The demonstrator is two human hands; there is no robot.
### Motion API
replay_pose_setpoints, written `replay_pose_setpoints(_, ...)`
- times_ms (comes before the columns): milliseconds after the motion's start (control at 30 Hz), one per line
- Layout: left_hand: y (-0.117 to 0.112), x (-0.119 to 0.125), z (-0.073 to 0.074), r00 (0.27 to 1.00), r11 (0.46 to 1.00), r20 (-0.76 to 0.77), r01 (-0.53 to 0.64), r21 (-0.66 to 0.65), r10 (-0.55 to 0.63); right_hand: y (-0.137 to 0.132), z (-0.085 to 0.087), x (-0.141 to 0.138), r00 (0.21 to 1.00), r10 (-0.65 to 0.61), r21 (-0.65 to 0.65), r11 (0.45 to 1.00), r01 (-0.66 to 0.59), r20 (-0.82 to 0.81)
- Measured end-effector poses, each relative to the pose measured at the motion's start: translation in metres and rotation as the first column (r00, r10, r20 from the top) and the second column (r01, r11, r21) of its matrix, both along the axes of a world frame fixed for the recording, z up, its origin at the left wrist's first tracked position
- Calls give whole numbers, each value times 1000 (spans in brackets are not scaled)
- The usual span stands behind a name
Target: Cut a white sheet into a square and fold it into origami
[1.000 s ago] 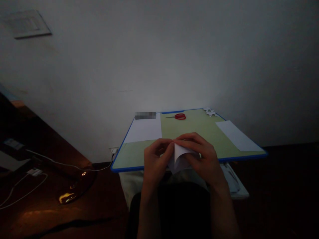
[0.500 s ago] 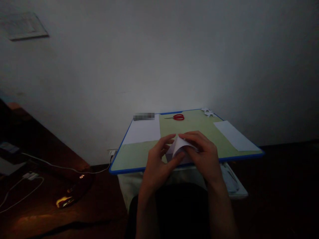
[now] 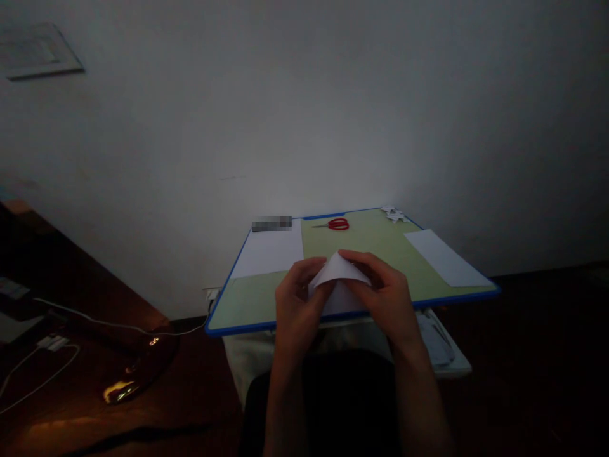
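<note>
A piece of white paper [image 3: 340, 269], bent into a peaked shape, is held between both hands above the table's near edge. My left hand [image 3: 299, 298] grips its left side, thumb beneath the raised flap and fingers behind. On the other side my right hand [image 3: 383, 285] pinches the paper, its index finger at the peak and its thumb under the flap. Part of the paper is hidden by the fingers. Beyond the hands lie red-handled scissors [image 3: 338, 224], blades pointing left.
The green tabletop [image 3: 252, 304] has a blue rim. White sheets lie at its left [image 3: 271, 251] and right [image 3: 445, 257]. White paper pieces [image 3: 394, 214] sit at the back right corner. A blurred-out dark object [image 3: 271, 224] rests at the back left. A white cable [image 3: 118, 325] hangs left.
The paper's flap has spread wider and now faces me, with both thumbs under it. My left thumb has drawn back to the left. The view has shifted slightly.
</note>
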State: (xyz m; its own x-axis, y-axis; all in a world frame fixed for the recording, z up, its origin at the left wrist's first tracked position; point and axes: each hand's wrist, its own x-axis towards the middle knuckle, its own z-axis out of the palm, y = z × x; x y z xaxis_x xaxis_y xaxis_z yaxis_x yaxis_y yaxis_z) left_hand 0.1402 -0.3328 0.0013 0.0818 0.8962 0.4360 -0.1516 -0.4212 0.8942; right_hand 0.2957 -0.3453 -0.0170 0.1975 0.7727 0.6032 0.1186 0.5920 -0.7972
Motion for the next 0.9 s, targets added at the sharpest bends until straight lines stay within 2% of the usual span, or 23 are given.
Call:
replay_pose_setpoints(133, 0, -3, -1, 1000, 1000, 0, 1, -22, -1, 0, -1, 2, 999, 19, -28, 999, -20, -44)
replay_pose_setpoints(333, 3, -11, -3, 998, 999, -46, 37, 13, -36, -2, 1, 6, 992, 108, 18, 994, -107, -62)
replay_pose_setpoints(467, 5, -16, -4, 991, 986, -77, 119, 115, -111, -4, 3, 9, 989, 145, 48, 988, -145, 2)
replay_pose_setpoints(633, 4, -21, -1, 970, 944, -112, 238, 227, -217, -9, 4, 14, 980, 172, 106, 977, -183, 103)
replay_pose_setpoints(900, -1, -22, 1, 949, 923, -121, 311, 227, -290, -14, 3, 16, 961, 277, 138, 951, -277, 15)
